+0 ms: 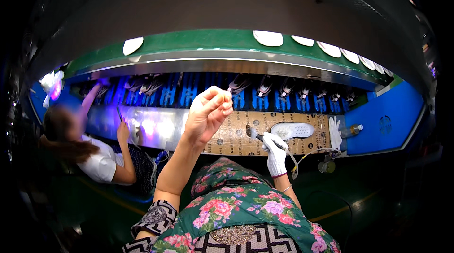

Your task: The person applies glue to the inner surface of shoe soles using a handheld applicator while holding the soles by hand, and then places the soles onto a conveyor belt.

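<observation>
My left hand is bare and raised over the bench, its fingers curled together in a pinch. Whatever may be between those fingertips is too small to make out. On my right hand is a white knit glove, and its fingers are closed round a dark-handled, brush-like tool whose tip points away to the left. Just beyond that hand lies a white shoe sole, flat on the brown printed covering of the bench.
Shoes on blue holders line the machine behind the bench. White soles rest on the green ledge above. At right are a white glove, a bottle and a thin hose. A co-worker sits at left, holding a thin tool.
</observation>
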The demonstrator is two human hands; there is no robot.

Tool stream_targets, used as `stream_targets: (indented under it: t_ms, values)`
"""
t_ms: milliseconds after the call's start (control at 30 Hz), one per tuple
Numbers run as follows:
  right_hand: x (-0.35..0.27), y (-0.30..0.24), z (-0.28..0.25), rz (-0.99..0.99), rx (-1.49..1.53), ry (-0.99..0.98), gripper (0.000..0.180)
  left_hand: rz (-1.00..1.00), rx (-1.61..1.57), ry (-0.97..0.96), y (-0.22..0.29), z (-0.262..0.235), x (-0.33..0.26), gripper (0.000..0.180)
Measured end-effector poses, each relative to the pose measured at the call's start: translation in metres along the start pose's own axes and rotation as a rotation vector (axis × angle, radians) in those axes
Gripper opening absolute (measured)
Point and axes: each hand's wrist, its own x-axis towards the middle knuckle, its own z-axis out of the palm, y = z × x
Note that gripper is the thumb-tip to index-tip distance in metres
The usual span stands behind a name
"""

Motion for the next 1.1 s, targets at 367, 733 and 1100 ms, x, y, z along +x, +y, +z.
stream_targets:
  t_ms: [367,733,1100]
  values:
    - [0.003,-0.016,-0.004,-0.102,-0.104,-0.122,0.020,0.031,0.189,-0.086,-0.005,0.014,-0.003,0.018]
    - [-0.013,-0.026,-0.031,-0.145,-0.145,-0.024,0.022,0.157,0.623,0.040,-0.026,-0.022,-0.005,0.026]
    - [-0.015,-0.028,-0.054,-0.138,-0.086,0.043,0.025,0.107,0.305,-0.078,-0.035,-0.032,0.018,0.026]
